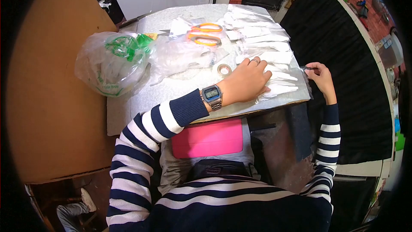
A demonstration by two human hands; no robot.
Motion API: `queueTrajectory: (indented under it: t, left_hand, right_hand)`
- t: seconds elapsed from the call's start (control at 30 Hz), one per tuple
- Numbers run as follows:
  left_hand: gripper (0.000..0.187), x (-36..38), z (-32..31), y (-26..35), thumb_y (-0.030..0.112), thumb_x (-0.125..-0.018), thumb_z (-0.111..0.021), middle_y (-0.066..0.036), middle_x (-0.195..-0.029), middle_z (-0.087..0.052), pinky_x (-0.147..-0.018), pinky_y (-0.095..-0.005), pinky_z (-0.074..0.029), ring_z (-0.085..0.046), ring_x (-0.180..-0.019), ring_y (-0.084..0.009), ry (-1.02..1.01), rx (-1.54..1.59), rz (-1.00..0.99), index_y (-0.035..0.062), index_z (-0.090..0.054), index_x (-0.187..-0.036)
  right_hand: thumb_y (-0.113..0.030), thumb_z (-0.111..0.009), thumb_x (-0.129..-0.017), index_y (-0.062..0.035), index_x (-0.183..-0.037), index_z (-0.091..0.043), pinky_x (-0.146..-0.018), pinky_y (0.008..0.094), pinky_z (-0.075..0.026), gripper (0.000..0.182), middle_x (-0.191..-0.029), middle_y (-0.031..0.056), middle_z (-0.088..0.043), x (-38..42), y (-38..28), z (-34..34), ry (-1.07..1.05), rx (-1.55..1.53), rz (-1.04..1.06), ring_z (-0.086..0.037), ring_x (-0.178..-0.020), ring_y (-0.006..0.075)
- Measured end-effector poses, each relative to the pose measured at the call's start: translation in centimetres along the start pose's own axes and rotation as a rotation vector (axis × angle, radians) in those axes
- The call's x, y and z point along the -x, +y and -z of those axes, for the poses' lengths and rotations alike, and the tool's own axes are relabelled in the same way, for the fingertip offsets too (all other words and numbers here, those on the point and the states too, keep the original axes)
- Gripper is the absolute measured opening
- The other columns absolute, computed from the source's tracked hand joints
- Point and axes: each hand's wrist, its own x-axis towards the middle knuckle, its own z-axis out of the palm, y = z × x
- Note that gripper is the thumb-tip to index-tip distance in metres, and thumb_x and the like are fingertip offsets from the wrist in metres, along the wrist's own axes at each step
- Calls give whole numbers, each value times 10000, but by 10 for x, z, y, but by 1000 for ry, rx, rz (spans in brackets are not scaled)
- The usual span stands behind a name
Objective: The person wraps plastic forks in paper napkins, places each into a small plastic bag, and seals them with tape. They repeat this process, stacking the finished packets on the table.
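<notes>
My left hand (251, 79), with a ring and a wristwatch (212, 94), lies over the row of white folded strips (268, 45) at the table's right side. Its fingers are somewhat spread, with the tips down among the strips. A roll of clear tape (224, 69) sits just left of that hand. Past the table's right edge, my right hand (319, 77) has thumb and finger pinched on a small dark piece that I cannot make out. Orange-handled scissors (205, 39) rest on clear plastic bags (182, 60) further back.
A clear plastic bag with green print (113, 62) bulges at the table's left. A pink flat item (208, 139) lies on my lap beneath the front edge. Brown board (60, 81) stands on the left, black cloth (343, 81) on the right. Another person's foot (89, 199) shows lower left.
</notes>
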Motion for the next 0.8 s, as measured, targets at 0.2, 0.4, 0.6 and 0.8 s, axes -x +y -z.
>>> queueTrajectory:
  t: [0.2,0.4,0.6,0.8]
  left_hand:
    - [332,29,83,22,298,-884,-628,-176,-987,-571,-812,-443,-460,-567,-946,-343,-115,99,64,19,-579,-1058]
    - [203,103,237,71,217,-905,-606,-61,-768,-617,-613,-355,-495,-621,-704,-174,-204,774,-485,22,-614,-851]
    - [324,150,275,135,295,-954,-536,-39,-819,-630,-790,-260,-520,-634,-829,-151,443,671,-647,-27,-573,-961]
    - [252,162,281,154,258,-946,-538,-20,-844,-619,-825,-283,-488,-606,-790,-105,840,-121,-612,7,-555,-938]
  right_hand:
    - [-141,-701,-852,-93,-1070,-682,-798,312,-509,224,-1184,87,-535,7,-44,6,284,236,197,-590,-1028,190]
    - [-114,-670,-871,-69,-1043,-691,-829,310,-493,179,-1155,87,-585,13,-135,-7,410,114,494,-595,-1048,204]
    - [-101,-658,-884,-40,-1062,-673,-826,284,-494,188,-1134,79,-601,-9,-220,-52,300,-110,788,-604,-1019,180]
    - [-144,-667,-855,-53,-1052,-685,-787,301,-516,218,-1032,95,-651,-40,-288,-109,68,-71,861,-654,-919,195]
